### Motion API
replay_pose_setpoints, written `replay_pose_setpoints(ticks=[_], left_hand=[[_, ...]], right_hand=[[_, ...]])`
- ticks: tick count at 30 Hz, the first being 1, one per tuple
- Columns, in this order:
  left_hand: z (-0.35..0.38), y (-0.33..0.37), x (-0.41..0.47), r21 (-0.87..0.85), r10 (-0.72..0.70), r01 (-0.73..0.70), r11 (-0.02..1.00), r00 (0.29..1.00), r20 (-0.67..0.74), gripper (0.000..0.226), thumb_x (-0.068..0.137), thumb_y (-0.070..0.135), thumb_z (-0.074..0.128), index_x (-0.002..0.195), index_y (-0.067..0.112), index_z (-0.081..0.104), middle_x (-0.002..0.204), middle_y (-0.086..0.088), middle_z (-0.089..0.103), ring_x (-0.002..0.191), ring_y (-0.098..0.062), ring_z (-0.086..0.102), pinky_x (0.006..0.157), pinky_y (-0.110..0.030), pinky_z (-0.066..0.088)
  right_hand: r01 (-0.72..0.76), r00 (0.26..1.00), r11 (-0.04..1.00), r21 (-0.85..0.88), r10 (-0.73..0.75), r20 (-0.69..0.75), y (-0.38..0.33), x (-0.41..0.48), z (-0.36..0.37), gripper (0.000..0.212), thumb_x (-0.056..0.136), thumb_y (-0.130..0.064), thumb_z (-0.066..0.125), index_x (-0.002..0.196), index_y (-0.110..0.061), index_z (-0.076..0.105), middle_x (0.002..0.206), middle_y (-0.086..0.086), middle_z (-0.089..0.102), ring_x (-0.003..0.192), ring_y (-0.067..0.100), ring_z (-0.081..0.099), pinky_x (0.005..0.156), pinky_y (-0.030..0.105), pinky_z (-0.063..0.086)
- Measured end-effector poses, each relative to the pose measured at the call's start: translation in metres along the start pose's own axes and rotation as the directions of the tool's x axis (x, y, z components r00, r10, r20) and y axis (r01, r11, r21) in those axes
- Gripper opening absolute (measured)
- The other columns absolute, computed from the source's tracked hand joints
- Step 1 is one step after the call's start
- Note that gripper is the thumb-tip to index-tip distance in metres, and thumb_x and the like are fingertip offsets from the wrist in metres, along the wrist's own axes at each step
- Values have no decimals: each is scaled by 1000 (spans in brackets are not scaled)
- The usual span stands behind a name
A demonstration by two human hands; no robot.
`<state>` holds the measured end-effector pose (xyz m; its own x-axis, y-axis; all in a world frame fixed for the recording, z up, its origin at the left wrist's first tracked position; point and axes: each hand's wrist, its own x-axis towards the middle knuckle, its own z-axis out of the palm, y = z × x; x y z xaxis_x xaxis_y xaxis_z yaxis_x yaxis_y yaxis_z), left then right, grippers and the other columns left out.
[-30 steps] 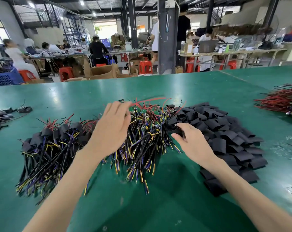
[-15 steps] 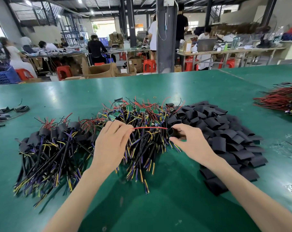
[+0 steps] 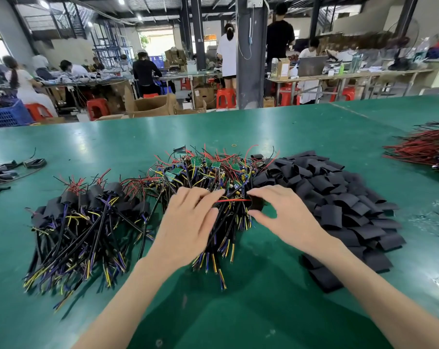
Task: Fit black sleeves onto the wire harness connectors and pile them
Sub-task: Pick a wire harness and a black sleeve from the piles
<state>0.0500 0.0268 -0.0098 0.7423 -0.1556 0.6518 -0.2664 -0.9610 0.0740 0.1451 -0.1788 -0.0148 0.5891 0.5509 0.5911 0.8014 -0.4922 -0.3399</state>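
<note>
The right hand [image 3: 286, 217] pinches one black sleeve [image 3: 255, 204] between thumb and forefingers, with the remaining fingers arched over it. The sleeve's open end appears to face left. A red wire [image 3: 232, 200] runs straight and level from this opening leftward to the left hand [image 3: 188, 222], whose fingertips hold the wire's other end; the exact grip is hidden under the fingers.

The wire's long axis runs left to right, in line with the sleeve. The fitting move therefore probably calls for the hands to close toward each other along this line.

Both hands work above the unsleeved harness pile [image 3: 213, 177]. The loose sleeves [image 3: 339, 202] lie to the right, the sleeved harnesses [image 3: 87, 217] to the left.
</note>
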Motion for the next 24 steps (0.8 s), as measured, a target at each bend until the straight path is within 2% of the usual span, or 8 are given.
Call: replay_pose_setpoints(ticks=[2,5,7,9,11,14,18,24], left_hand=[[4,8,-2,-28,35,-33,999,996,86,47,93,15,38,139,10,45,116,-4,55,101,-25,43,91,-39,35],[9,16,-3,-105,54,-38,994,987,154,69,80,-7,41,147,8,29,129,-5,49,110,-22,37,100,-34,28],[12,19,-2,-202,47,-15,979,987,157,73,77,-17,42,145,4,30,136,-10,43,120,-19,34,108,-29,24],[12,19,-1,-279,22,25,960,986,166,61,83,-15,46,141,2,38,137,-12,40,125,-17,34,111,-28,25],[11,12,-1,-230,13,21,973,989,146,42,91,9,50,133,6,50,130,-7,49,120,-19,39,107,-33,31],[6,-4,-3,-82,-66,91,992,963,263,45,86,48,50,117,17,60,116,5,55,112,-17,42,99,-35,33],[8,-19,-7,-107,-100,128,986,967,235,22,85,31,69,96,12,69,107,4,56,103,-17,41,98,-31,31],[-6,-10,0,-275,-118,143,951,987,106,11,90,13,61,84,5,63,85,4,59,80,-9,44,78,-12,33]], right_hand=[[96,995,992,-76,-95,15,-4,0,1,35,79,-21,74,112,-13,65,107,-1,67,99,23,59,90,39,43],[160,987,986,-50,-159,28,-8,-1,3,32,79,-18,73,110,-10,66,106,1,67,94,26,60,85,41,48],[137,989,990,15,-137,63,-9,-2,4,30,82,-16,70,111,-10,65,106,1,64,91,24,60,82,38,50],[103,989,992,70,-110,100,-8,-2,5,28,84,-15,68,111,-10,64,103,2,62,87,21,60,78,36,50],[95,988,990,103,-106,113,-7,-2,6,25,84,-13,68,108,-9,65,97,2,61,80,16,57,77,28,47],[55,993,987,152,-70,93,-7,-2,5,23,83,-11,69,105,-8,65,89,-5,55,68,3,47,69,12,38],[6,999,983,183,-15,46,-5,-1,1,21,83,-11,69,103,-11,64,84,-8,53,65,9,47,66,10,38],[-12,994,969,246,39,-103,-3,5,-12,23,80,-10,73,101,-12,66,82,-11,56,62,7,45,65,10,37]])
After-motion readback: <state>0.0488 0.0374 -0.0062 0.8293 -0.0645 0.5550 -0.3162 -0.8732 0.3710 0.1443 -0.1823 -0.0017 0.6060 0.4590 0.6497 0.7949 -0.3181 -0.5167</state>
